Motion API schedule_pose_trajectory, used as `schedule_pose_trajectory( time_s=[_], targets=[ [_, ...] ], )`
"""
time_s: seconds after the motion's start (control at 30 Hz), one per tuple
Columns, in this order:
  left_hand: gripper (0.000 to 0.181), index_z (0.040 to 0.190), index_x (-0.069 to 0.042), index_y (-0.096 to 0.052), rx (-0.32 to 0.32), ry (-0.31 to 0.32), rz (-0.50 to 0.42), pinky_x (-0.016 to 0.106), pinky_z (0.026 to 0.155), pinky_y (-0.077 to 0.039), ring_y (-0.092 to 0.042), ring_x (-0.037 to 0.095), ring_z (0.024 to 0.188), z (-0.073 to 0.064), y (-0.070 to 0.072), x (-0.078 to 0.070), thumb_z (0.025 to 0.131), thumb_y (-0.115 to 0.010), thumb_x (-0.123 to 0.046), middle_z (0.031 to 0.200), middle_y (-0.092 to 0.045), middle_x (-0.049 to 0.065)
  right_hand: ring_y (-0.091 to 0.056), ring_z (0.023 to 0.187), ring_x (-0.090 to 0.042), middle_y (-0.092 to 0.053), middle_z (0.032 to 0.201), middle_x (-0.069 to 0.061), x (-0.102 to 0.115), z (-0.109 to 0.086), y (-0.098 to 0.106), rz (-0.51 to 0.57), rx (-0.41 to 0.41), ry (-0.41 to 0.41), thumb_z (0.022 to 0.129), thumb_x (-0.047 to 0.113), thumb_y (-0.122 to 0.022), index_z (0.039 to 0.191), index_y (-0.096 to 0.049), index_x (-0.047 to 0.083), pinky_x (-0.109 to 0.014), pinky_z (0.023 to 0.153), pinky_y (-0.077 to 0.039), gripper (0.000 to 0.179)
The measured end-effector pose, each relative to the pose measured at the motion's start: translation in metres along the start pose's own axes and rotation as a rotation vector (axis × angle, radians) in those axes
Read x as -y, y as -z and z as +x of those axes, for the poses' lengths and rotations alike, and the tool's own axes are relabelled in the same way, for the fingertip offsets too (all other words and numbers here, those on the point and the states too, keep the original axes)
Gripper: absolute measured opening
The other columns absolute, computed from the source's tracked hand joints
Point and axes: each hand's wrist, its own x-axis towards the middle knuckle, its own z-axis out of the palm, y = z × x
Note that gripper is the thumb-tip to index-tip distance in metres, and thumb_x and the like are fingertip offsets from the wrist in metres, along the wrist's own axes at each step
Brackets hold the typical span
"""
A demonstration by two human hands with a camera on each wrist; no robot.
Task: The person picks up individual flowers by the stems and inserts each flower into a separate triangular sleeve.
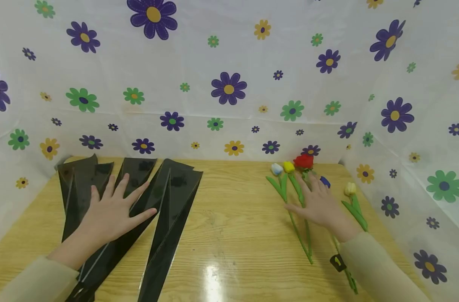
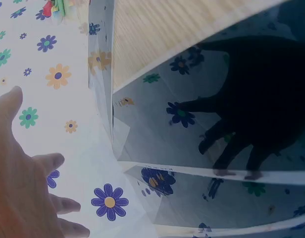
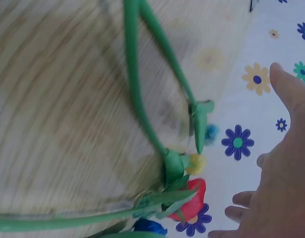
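My left hand (image 1: pixel 110 212) is spread over several glossy black folded sheets (image 1: pixel 180 214) on the left of the table; it holds nothing. In the left wrist view a shiny sheet (image 2: pixel 157 134) mirrors the hand's dark shape. At the right, my right hand (image 1: pixel 320 205) hovers with loose, spread fingers over artificial flowers. Around it lie a red rose (image 1: pixel 303 161), a yellow tulip (image 1: pixel 288 167), a white-blue tulip (image 1: pixel 276 169), a blue flower (image 1: pixel 325 181) and a cream tulip (image 1: pixel 350 188). The right hand partly covers some stems.
Beneath everything is a light wood-grain table (image 1: pixel 229 209). A white cloth (image 1: pixel 199 75) printed with purple, green and orange flowers stands along the back and sides. A small black piece (image 1: pixel 337 263) sits on a stem near the right sleeve.
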Motion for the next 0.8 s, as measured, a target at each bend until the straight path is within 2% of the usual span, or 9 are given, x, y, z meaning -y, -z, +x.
schedule_pose_trajectory(
  time_s=[0.13,0.33,0.57,0.7,0.8],
  targets=[
    [0.095,0.168,-0.018,-0.032,0.001,0.003,-0.017,0.087,0.117,-0.012,-0.012,0.070,0.152,-0.001,-0.001,-0.002,0.097,-0.050,-0.079,0.168,-0.019,0.041,-0.032,0.151,-0.062,-0.029,0.167,-0.038,0.011,0.008,-0.001,0.039,0.000,0.015,0.102,0.057,-0.062,0.168,-0.024,0.001,-0.075,0.119,-0.034,0.094],
    [0.093,0.163,-0.001,-0.037,-0.036,-0.002,-0.007,0.076,0.122,-0.026,-0.030,0.065,0.149,0.002,-0.002,-0.008,0.101,-0.058,-0.067,0.162,-0.032,0.043,-0.051,0.141,-0.055,-0.047,0.157,-0.035,0.032,0.025,-0.005,0.056,-0.055,0.002,0.107,0.050,-0.059,0.159,-0.041,-0.004,-0.068,0.111,-0.048,0.077],
    [0.087,0.155,0.012,-0.043,-0.052,0.002,0.049,0.067,0.114,-0.045,-0.052,0.056,0.134,0.002,-0.002,-0.015,0.102,-0.063,-0.054,0.146,-0.051,0.041,-0.064,0.129,-0.046,-0.064,0.141,-0.029,0.070,0.045,-0.008,0.167,-0.092,-0.003,0.108,0.041,-0.060,0.144,-0.060,-0.006,-0.059,0.104,-0.056,0.059],
    [0.083,0.150,0.014,-0.048,-0.062,0.001,0.074,0.063,0.108,-0.052,-0.060,0.052,0.127,0.004,-0.002,-0.021,0.101,-0.066,-0.051,0.140,-0.058,0.038,-0.071,0.113,-0.038,-0.072,0.125,-0.023,0.094,0.055,-0.009,0.227,-0.090,0.008,0.107,0.037,-0.063,0.134,-0.067,-0.005,-0.052,0.095,-0.060,0.050],
    [0.082,0.148,0.014,-0.051,-0.049,0.006,0.087,0.060,0.106,-0.055,-0.062,0.050,0.125,0.004,-0.002,-0.025,0.101,-0.066,-0.051,0.139,-0.060,0.035,-0.070,0.108,-0.034,-0.074,0.120,-0.021,0.112,0.062,-0.010,0.249,-0.089,0.025,0.106,0.035,-0.064,0.132,-0.069,-0.004,-0.049,0.094,-0.060,0.047]
  ],
)
